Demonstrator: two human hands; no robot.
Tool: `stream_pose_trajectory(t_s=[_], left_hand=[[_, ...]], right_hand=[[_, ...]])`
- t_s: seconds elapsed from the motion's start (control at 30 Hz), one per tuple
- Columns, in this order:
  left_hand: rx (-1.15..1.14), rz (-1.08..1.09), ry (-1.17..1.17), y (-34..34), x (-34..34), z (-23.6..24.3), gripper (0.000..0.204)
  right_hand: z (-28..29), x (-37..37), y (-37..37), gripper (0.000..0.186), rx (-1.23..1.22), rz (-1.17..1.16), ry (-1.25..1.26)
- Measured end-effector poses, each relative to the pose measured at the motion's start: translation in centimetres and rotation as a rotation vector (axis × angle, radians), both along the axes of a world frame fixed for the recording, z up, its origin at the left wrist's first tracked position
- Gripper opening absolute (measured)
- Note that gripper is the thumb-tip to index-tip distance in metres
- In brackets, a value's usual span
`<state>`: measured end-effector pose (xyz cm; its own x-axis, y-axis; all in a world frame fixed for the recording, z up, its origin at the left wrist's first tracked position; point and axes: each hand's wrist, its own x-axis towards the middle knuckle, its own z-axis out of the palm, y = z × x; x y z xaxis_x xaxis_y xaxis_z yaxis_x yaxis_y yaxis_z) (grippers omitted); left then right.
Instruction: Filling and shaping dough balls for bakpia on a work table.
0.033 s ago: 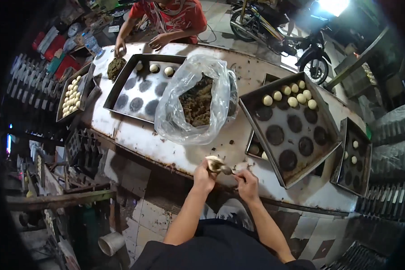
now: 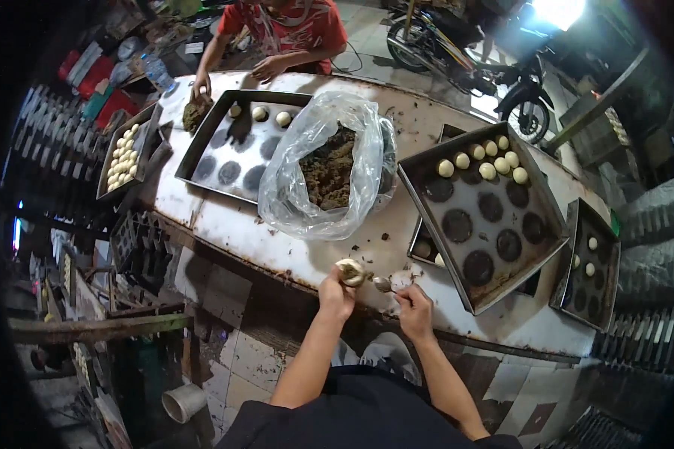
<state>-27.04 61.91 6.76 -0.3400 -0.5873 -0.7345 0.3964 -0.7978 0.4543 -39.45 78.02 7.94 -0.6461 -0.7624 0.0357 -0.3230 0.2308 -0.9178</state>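
left grip (image 2: pixel 338 296) curls round the dough (image 2: pixel 349 264), hollow facing up, probably so nothing spills, while the right grip (image 2: pixel 415 308) pinches the spoon (image 2: pixel 383 284) by its handle.

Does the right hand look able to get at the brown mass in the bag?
Probably yes: the right hand holds a spoon, and the clear bag gapes open around the brown mass.

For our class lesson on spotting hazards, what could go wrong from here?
Dark filling might spill if the left hand tips the open dough. The spoon, held close by in the right hand, might snag the dough's edge. At right, a large tray sits askew over another tray; a bump could shift it.
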Motion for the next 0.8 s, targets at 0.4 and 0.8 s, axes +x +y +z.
stream_pose_trajectory(t_s=[0.4,0.8], left_hand=[[-0.416,-0.268,0.168,7.5,6.0,10.7,0.031],[-0.927,-0.150,0.019,17.3,24.5,16.2,0.037]], right_hand=[[11.8,2.3,0.8,0.052,-0.187,0.449,0.011],[18.2,20.2,7.1,0.031,-0.424,0.610,-0.277]])
